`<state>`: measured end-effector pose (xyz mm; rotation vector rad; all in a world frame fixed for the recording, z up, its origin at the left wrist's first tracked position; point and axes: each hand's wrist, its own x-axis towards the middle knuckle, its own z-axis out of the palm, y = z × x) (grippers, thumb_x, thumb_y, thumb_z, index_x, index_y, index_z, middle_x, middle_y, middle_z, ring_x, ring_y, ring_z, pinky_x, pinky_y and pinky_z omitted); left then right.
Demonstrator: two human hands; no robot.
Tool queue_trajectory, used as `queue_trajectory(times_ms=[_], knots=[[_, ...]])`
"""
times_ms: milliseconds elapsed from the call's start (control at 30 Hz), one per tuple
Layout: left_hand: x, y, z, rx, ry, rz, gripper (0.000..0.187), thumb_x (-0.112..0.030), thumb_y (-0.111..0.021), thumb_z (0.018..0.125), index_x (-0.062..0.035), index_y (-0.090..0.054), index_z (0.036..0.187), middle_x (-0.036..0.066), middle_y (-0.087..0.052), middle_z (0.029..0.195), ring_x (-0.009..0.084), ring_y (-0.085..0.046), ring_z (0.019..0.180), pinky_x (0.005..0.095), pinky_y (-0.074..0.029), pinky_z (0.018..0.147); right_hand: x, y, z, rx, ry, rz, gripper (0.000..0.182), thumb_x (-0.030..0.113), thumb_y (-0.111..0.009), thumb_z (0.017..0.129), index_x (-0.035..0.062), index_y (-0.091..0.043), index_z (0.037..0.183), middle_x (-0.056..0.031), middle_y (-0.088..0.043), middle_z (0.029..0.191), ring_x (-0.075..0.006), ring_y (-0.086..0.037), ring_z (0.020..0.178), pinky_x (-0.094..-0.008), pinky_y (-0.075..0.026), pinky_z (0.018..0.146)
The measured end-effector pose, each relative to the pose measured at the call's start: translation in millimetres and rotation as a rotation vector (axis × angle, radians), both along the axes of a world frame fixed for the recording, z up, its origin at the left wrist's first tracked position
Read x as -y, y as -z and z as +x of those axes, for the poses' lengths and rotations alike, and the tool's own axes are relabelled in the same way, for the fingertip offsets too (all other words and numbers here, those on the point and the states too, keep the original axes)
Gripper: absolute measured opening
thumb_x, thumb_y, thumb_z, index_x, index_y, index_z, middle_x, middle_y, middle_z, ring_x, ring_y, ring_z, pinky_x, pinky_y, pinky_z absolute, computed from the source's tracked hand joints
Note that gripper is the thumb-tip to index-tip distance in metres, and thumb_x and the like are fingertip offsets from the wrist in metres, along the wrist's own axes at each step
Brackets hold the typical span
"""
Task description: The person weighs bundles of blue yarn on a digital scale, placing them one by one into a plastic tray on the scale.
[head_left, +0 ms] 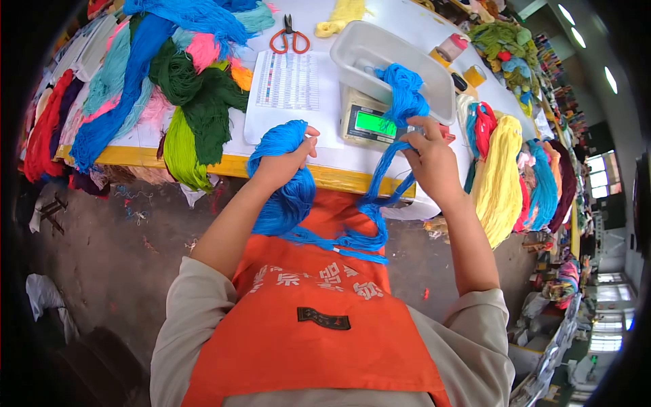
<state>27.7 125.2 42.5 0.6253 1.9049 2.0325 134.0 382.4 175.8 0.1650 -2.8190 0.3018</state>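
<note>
My left hand (290,161) is closed on a thick hank of bright blue yarn (281,203), which hangs over the table's front edge against my orange apron. My right hand (434,163) pinches a thinner blue strand (381,178) beside the scale. That strand loops down across the apron towards the hank. Another blue bundle (405,85) hangs over the near rim of a white plastic bin (349,51), just above my right fingers. Under the bin stands a digital scale (352,112) with a lit green display, its digits partly covered by yarn.
Red-handled scissors (289,37) lie above a printed chart (288,81). Piled yarn hanks (196,88) in blue, green and pink cover the table's left side. Yellow, red and teal hanks (498,176) hang off its right side. A yellow strip (135,157) lines the front edge.
</note>
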Motion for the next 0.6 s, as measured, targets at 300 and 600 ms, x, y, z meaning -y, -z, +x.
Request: queue_trajectory(times_ms=[300,600], knots=[[2.1,-0.5,2.7,0.006,-0.013,0.026,0.018,-0.012,-0.057,0.095,-0.0018,-0.061,0.109,0.003,-0.063,0.077,0.0061,-0.050,0.054,0.0235,-0.043,0.050,2.8,22.4,-25.6,0.115,0.024,0.142,0.018,0.001,-0.068,0.079,0.0040,-0.065,0.097,-0.0131,-0.059,0.107,-0.0340,-0.063,0.085,-0.0414,-0.052,0.070],[2.9,-0.2,1.8,0.018,0.005,0.051,0.017,-0.011,-0.056,0.095,-0.0023,-0.061,0.109,0.003,-0.063,0.078,0.0058,-0.049,0.054,0.0232,-0.042,0.050,-72.5,-130.9,100.8,-0.490,0.183,-0.665,0.023,0.008,-0.055,0.091,0.0087,-0.067,0.111,-0.0050,-0.065,0.109,-0.0119,-0.062,0.091,-0.0227,-0.049,0.077]])
